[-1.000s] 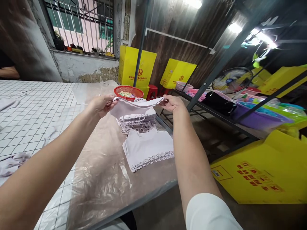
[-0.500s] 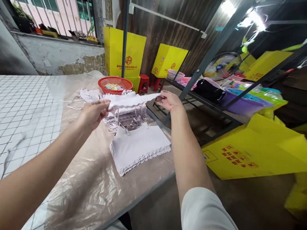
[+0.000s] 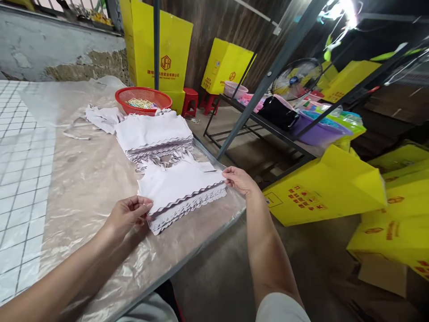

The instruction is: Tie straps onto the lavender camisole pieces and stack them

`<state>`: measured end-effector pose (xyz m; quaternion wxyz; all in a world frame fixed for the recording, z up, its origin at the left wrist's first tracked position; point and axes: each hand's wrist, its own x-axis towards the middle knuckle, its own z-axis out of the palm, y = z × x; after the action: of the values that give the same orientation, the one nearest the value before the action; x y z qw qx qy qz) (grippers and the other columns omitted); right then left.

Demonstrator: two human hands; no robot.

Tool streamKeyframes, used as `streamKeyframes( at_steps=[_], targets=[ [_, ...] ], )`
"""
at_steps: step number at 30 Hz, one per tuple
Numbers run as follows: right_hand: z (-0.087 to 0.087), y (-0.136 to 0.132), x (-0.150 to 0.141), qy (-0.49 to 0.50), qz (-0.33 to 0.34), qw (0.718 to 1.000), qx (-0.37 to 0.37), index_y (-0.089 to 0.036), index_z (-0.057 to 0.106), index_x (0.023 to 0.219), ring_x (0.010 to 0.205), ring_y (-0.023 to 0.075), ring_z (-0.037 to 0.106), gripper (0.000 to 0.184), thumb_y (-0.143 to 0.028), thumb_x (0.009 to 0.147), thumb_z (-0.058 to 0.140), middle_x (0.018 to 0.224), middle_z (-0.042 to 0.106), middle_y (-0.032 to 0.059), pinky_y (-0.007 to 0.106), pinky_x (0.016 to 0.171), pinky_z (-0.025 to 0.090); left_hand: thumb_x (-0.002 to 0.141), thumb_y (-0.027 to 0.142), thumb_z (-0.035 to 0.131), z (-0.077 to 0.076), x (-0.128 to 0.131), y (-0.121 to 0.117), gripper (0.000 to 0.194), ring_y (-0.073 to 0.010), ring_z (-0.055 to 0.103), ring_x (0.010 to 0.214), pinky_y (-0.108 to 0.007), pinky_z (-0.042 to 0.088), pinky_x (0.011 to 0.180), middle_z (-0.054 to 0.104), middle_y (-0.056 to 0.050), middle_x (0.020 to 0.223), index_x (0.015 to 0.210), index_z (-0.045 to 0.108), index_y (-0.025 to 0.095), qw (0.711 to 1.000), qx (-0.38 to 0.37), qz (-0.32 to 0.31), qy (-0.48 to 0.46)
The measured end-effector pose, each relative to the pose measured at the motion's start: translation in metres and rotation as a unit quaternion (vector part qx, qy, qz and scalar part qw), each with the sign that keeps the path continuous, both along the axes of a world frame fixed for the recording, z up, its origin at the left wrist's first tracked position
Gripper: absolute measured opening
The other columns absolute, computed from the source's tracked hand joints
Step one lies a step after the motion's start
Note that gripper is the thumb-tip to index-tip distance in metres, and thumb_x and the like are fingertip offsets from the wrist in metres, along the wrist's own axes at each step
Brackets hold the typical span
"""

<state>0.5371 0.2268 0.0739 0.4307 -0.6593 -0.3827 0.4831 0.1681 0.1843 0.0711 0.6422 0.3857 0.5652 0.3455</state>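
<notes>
A white camisole (image 3: 182, 185) with a scalloped hem is stretched between both hands over the front stack of camisoles (image 3: 192, 209). My left hand (image 3: 131, 213) pinches its near left hem corner between thumb and fingers. Its right hem corner is pinched by my right hand (image 3: 238, 180), close to the table's right edge. Thin straps lie bunched at the top of this stack. Right behind them is a second stack of camisoles (image 3: 154, 129), with scalloped hems facing me. One loose white piece (image 3: 104, 117) with a strap trailing left lies beside that stack.
A red basket (image 3: 144, 95) with small coloured bits stands at the table's back. Clear plastic sheeting (image 3: 87, 179) covers the tabletop. On the right are a metal rack (image 3: 264, 120) with a purple tub (image 3: 318, 129) and a yellow box (image 3: 321, 188). A fan (image 3: 296, 80) stands behind.
Both hands have come down and nearer, bringing the camisole from the air above the back stack onto the front stack. The view has tilted down and turned right.
</notes>
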Motion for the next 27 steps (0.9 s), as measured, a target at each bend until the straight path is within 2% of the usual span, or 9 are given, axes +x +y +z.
streamKeyframes(
  at_steps=[6, 11, 16, 20, 24, 27],
  targets=[
    [-0.020, -0.016, 0.009, -0.076, 0.006, 0.997, 0.022, -0.019, 0.056, 0.072, 0.046, 0.0053, 0.045, 0.035, -0.037, 0.060, 0.083, 0.055, 0.052, -0.0069, 0.017, 0.042, 0.033, 0.040, 0.055, 0.084, -0.006, 0.004, -0.007, 0.055, -0.0114, 0.052, 0.046, -0.021, 0.036, 0.046, 0.060, 0.000, 0.047, 0.072, 0.067, 0.015, 0.999, 0.020, -0.029, 0.029],
    [-0.036, -0.012, 0.006, -0.104, -0.022, 0.993, 0.060, -0.020, 0.054, 0.073, 0.048, 0.0060, 0.043, 0.038, -0.045, 0.060, 0.080, 0.058, 0.052, -0.0071, 0.019, 0.046, 0.034, 0.042, 0.057, 0.082, -0.010, 0.005, -0.008, 0.054, -0.0117, 0.052, 0.047, -0.023, 0.039, 0.049, 0.061, 0.000, 0.049, 0.072, 0.067, 0.015, 0.997, 0.045, -0.020, 0.059],
    [-0.040, -0.010, 0.002, -0.149, -0.024, 0.985, 0.087, -0.021, 0.054, 0.070, 0.054, 0.0096, 0.047, 0.036, -0.045, 0.059, 0.079, 0.058, 0.054, -0.0056, 0.023, 0.052, 0.038, 0.045, 0.058, 0.079, -0.012, 0.004, -0.011, 0.052, -0.0121, 0.051, 0.048, -0.023, 0.039, 0.049, 0.060, 0.001, 0.052, 0.072, 0.067, 0.015, 0.995, 0.065, -0.026, 0.071],
    [-0.044, -0.012, 0.000, -0.185, -0.021, 0.978, 0.095, -0.021, 0.057, 0.070, 0.059, 0.0114, 0.050, 0.032, -0.043, 0.061, 0.079, 0.062, 0.056, -0.0043, 0.024, 0.056, 0.040, 0.056, 0.056, 0.076, -0.024, 0.003, -0.015, 0.046, -0.0131, 0.051, 0.050, -0.024, 0.039, 0.050, 0.059, 0.001, 0.055, 0.076, 0.068, 0.016, 0.989, 0.096, -0.050, 0.098],
    [-0.046, -0.014, 0.001, -0.241, -0.019, 0.965, 0.105, -0.021, 0.057, 0.072, 0.062, 0.0127, 0.052, 0.027, -0.041, 0.067, 0.074, 0.066, 0.057, -0.0033, 0.025, 0.059, 0.042, 0.070, 0.052, 0.069, -0.036, -0.002, -0.019, 0.037, -0.0148, 0.052, 0.052, -0.024, 0.036, 0.050, 0.059, 0.000, 0.056, 0.083, 0.071, 0.017, 0.972, 0.141, -0.091, 0.165],
    [-0.041, -0.016, 0.002, -0.294, -0.008, 0.952, 0.084, -0.021, 0.057, 0.074, 0.064, 0.0146, 0.054, 0.022, -0.039, 0.073, 0.070, 0.069, 0.059, -0.0019, 0.027, 0.062, 0.045, 0.075, 0.048, 0.066, -0.031, -0.004, -0.021, 0.029, -0.0164, 0.052, 0.051, -0.025, 0.038, 0.050, 0.060, 0.000, 0.056, 0.080, 0.071, 0.019, 0.947, 0.192, -0.118, 0.228]
  ],
)
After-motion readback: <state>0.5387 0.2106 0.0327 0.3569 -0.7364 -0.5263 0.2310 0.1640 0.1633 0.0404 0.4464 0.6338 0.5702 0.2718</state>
